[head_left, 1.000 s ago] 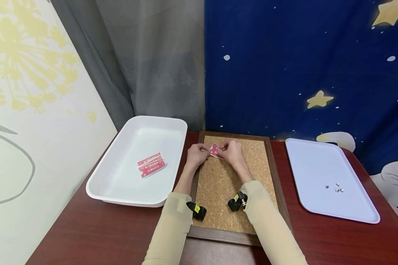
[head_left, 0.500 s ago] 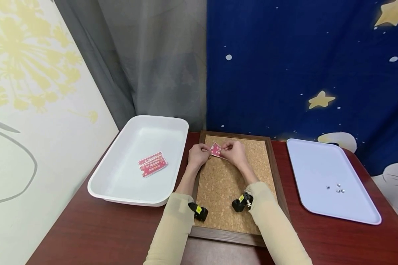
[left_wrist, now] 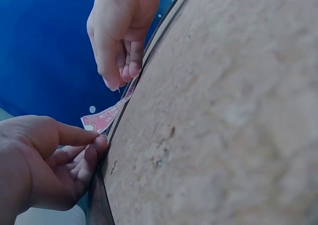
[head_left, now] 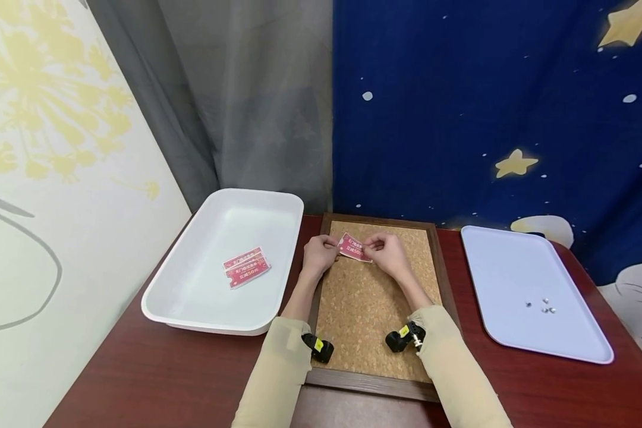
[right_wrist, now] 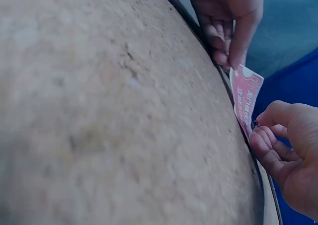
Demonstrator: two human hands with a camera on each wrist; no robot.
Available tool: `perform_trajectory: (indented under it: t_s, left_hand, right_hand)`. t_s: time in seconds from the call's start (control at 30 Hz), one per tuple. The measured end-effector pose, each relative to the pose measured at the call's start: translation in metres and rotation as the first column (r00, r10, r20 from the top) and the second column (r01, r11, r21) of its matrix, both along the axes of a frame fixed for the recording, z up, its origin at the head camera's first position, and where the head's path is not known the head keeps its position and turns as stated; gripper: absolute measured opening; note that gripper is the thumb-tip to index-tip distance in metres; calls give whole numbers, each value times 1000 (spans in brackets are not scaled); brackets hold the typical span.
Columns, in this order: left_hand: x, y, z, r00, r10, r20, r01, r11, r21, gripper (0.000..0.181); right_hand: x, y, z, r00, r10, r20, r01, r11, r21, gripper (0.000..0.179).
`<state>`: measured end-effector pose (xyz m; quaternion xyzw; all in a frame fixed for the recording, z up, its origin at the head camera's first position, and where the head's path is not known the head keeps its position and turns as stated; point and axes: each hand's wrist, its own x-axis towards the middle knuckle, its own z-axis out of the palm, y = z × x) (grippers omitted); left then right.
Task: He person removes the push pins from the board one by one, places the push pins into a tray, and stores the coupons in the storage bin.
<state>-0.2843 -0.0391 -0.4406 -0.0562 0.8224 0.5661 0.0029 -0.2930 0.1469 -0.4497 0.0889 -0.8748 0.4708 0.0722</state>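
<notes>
A red-and-white paper coupon (head_left: 355, 247) lies at a slant near the top left of a framed cork board (head_left: 374, 321). My left hand (head_left: 320, 254) pinches its left end between thumb and fingers, as the left wrist view shows. My right hand (head_left: 387, 252) is at the coupon's other end, its fingertips right at the edge. Between that thumb and fingers a small dark metal thumbtack (right_wrist: 255, 124) peeks out in the right wrist view. The coupon (right_wrist: 244, 93) bows up slightly from the cork there.
Left of the board stands a white tub (head_left: 163, 297) holding more red coupons (head_left: 247, 270). A pale flat tray (head_left: 508, 261) to the right carries several small silver tacks (head_left: 548, 310). All rest on a dark red table (head_left: 123, 380), with curtains behind.
My right hand has slid to the right along the coupon, uncovering more of its printed face. My left hand has stayed at the coupon's left end.
</notes>
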Motion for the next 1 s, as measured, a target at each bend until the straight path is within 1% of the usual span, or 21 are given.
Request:
perform_trajectory:
  t_s: [0.13,0.33,0.47,0.6,0.7,0.83,1.0]
  left_hand:
    - [4,-1,1,1000,-9,9,9,1000,-3,10]
    - [9,-2,3,999,-33,25,34,999,-38,8]
    - [12,-2,6,998,-54,29,54,999,-6,8]
    - [16,-3,14,998,-61,24,60,998,27,8]
    - [19,-2,21,998,-68,9,67,997,35,9]
    - [24,-3,31,996,-84,-18,84,996,33,10]
    - [29,-8,43,993,-105,-59,107,994,37,11]
  right_hand:
    - [6,8,2,1000,-4,3,4,1000,-13,10]
    - [16,18,8,999,8,-47,-11,999,-52,10]
    - [23,23,15,998,9,-70,-15,996,-90,10]
    - [30,29,20,996,-1,-91,-8,995,-99,9]
    - [35,35,22,994,-20,-111,11,997,-83,8]
    - [41,43,23,990,-44,-138,34,997,-74,8]
    - [48,55,23,986,-69,-153,58,996,-70,9]
